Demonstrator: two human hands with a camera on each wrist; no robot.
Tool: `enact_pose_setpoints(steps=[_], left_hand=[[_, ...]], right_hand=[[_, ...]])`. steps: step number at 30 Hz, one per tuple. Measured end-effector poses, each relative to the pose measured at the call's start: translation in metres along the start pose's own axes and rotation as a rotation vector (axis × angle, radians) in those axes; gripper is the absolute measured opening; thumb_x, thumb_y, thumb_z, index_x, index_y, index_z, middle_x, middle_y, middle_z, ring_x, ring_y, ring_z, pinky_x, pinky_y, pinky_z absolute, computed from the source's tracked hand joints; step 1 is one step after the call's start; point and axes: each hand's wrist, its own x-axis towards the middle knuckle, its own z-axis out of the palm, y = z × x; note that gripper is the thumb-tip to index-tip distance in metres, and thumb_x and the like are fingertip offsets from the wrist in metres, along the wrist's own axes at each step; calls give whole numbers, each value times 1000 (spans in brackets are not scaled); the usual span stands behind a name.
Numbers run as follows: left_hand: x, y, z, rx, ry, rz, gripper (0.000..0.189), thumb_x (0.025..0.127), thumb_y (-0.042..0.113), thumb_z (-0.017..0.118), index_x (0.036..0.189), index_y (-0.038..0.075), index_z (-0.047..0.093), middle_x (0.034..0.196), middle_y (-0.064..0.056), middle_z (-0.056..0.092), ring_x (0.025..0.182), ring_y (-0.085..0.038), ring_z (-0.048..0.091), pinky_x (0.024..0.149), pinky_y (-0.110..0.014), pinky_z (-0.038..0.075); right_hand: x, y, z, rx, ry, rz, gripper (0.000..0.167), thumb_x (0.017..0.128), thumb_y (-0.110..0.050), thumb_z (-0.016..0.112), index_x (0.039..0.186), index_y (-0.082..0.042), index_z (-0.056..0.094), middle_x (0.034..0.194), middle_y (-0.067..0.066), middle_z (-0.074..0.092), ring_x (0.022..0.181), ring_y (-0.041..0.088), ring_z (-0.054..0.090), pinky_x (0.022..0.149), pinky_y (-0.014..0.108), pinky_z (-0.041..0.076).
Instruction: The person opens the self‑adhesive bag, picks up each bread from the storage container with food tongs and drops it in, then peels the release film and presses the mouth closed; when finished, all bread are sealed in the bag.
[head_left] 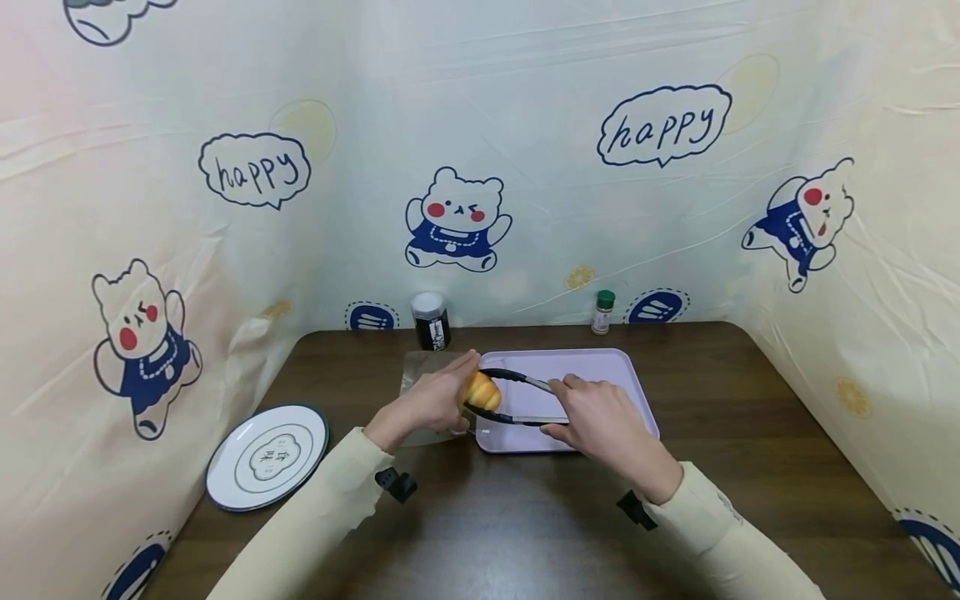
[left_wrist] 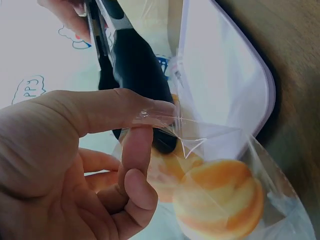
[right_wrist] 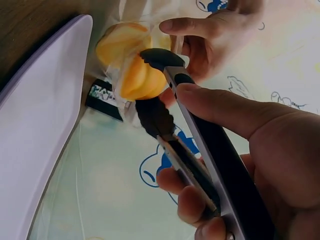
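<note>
In the left wrist view, my left hand (left_wrist: pixel 60 135) pinches the edge of a clear plastic bag (left_wrist: pixel 295 222) between thumb and finger. One golden bread roll (left_wrist: pixel 218 202) shows through the film there. My right hand (head_left: pixel 603 417) grips the metal arms of a pair of tongs (head_left: pixel 517 377) with black tips. Those tips lie on either side of a roll (right_wrist: pixel 142 80) at the bag's mouth, in the right wrist view. Behind it, inside the bag, is another roll (right_wrist: pixel 122 42). Part of the bag is hidden by my left hand in the head view.
A pale lilac tray (head_left: pixel 540 400) lies under the tongs on the dark wooden table (head_left: pixel 510 517). White plates (head_left: pixel 232 454) are stacked at the left. Toward the back stand a black jar (head_left: pixel 431 325) with a pale lid and a small green-capped bottle (head_left: pixel 602 315).
</note>
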Motion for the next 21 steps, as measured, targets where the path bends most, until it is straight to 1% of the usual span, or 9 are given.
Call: enact_pose_setpoints(steps=[2, 5, 8, 11, 13, 15, 18, 21], left_hand=[[1, -1, 1, -1, 2, 5, 111, 70, 14, 89, 159, 9, 23, 168, -6, 19, 145, -31, 40, 109, -53, 44], [2, -2, 3, -4, -10, 5, 111, 70, 15, 89, 159, 9, 22, 168, -5, 18, 145, -31, 40, 110, -56, 42], [2, -2, 6, -5, -26, -1, 111, 72, 15, 87, 160, 10, 21, 169, -4, 17, 144, -31, 42, 111, -57, 41], [2, 0, 6, -15, -35, -14, 109, 73, 14, 87, 160, 12, 21, 169, -3, 16, 142, -31, 44, 109, -54, 44], [2, -1, 7, -6, -21, -15, 109, 72, 14, 88, 160, 12, 22, 169, -4, 17, 141, -31, 46, 103, -51, 48], [2, -2, 7, 0, -3, -24, 110, 71, 15, 89, 159, 11, 24, 168, -5, 18, 140, -32, 46, 99, -50, 50], [3, -7, 6, 3, 26, -33, 111, 69, 16, 90, 159, 9, 25, 168, -7, 20, 141, -33, 46, 101, -54, 48], [3, -10, 4, -4, 39, -44, 111, 69, 17, 90, 158, 7, 25, 168, -9, 20, 142, -34, 44, 105, -58, 44]], right_hand=[[-1, 0, 0, -32, 32, -33, 55, 74, -53, 82, 108, -12, 69, 78, -1, 62, 52, 13, 51, 45, 31, 45], [0, 0, -1, -51, 56, -57, 54, 74, -53, 83, 106, -13, 69, 77, -1, 62, 52, 13, 51, 43, 30, 43], [1, -1, 0, -29, 22, -32, 53, 75, -53, 82, 105, -11, 69, 76, 0, 61, 51, 13, 49, 45, 30, 45], [3, -2, 0, 5, -36, 16, 53, 76, -54, 81, 105, -10, 70, 75, 0, 61, 52, 14, 47, 47, 32, 47], [4, -2, 1, 11, -57, 34, 55, 76, -54, 81, 106, -9, 70, 76, 1, 62, 52, 14, 48, 48, 32, 48], [4, -2, 2, 8, -61, 37, 58, 76, -55, 81, 109, -9, 70, 78, 1, 63, 53, 15, 50, 49, 33, 49], [2, 0, 3, 2, -54, 31, 62, 75, -56, 81, 113, -9, 69, 82, 2, 66, 54, 17, 53, 50, 34, 50], [-1, 1, 1, 7, -50, 32, 64, 73, -57, 82, 114, -9, 69, 85, 3, 67, 56, 18, 55, 50, 34, 50]])
